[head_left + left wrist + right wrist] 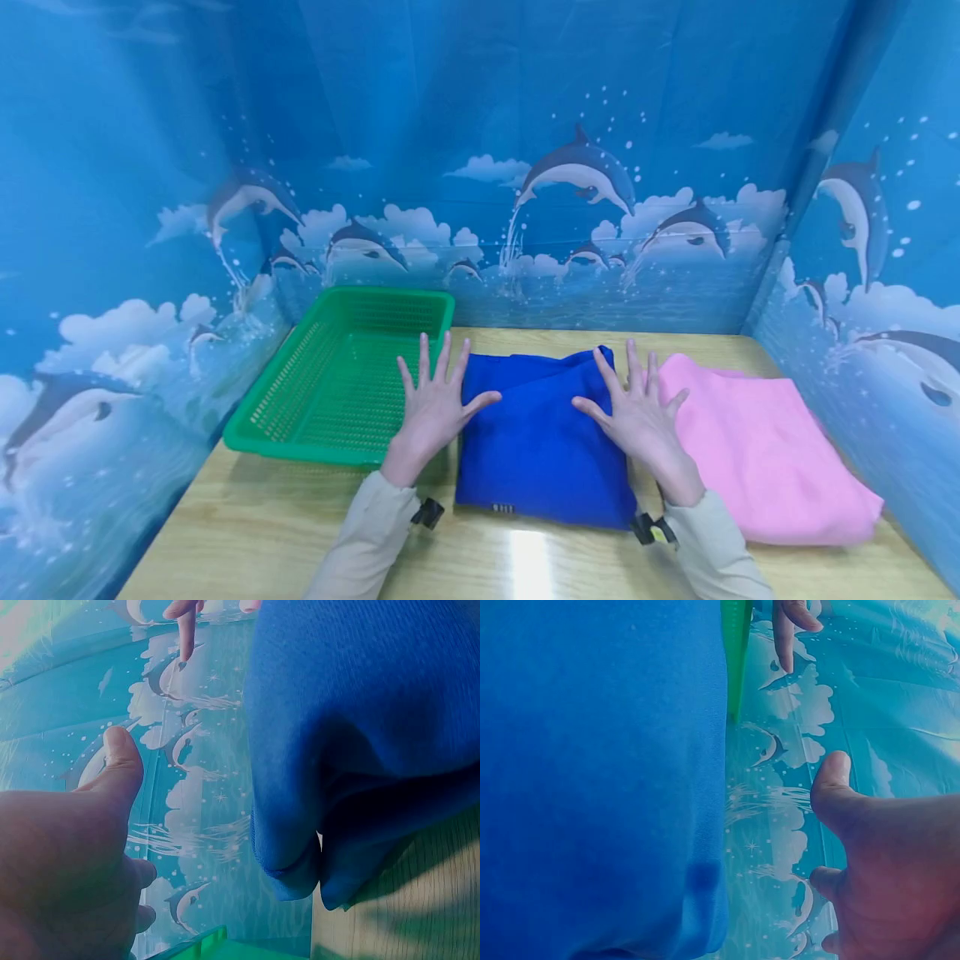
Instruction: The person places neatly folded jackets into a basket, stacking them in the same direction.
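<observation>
Folded blue cloth (pixel 543 442), perhaps a garment, lies on the table with a small label at its near edge. Over its left edge I see my left hand (pixel 435 408), fingers spread straight and holding nothing. My right hand (pixel 641 417) is spread the same way above its right edge. A folded pink cloth (pixel 772 458) lies to the right, close to the right hand. In the left wrist view the left hand (pixel 75 855) is apart from the blue cloth (pixel 360 735). The right wrist view shows the right hand (pixel 892 862) also apart from it.
A green plastic basket (pixel 345 392) with perforated walls stands at the left, close to the left hand; no contents show in it. The wooden table (pixel 247 533) is enclosed at the back and sides by blue dolphin-print curtains (pixel 420 125).
</observation>
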Tool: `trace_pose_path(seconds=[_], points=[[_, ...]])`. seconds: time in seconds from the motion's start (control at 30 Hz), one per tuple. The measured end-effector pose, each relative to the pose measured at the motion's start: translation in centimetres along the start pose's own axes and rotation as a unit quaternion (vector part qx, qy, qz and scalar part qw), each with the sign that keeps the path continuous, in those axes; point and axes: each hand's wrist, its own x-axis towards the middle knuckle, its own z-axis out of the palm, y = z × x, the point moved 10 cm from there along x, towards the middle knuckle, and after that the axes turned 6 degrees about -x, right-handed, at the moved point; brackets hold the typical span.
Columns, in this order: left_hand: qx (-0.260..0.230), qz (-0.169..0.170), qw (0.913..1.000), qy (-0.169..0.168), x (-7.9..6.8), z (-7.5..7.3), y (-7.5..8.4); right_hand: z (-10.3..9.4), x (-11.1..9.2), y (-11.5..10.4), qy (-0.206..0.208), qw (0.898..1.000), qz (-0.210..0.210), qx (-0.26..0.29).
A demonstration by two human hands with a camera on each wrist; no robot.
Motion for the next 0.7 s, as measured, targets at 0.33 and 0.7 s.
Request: trace_pose_path(seconds=[0.33,0.7], points=[[-0.008,-0.002,1.0000,-0.004,0.11,0.00,-0.08,0.04,-0.13,-0.08,-0.001,1.000,0.000,0.019],[-0.004,0.003,0.9999,0.010,0.31,-0.66,0.01,-0.23,-0.13,-0.08,0.008,1.000,-0.003,0.020]])
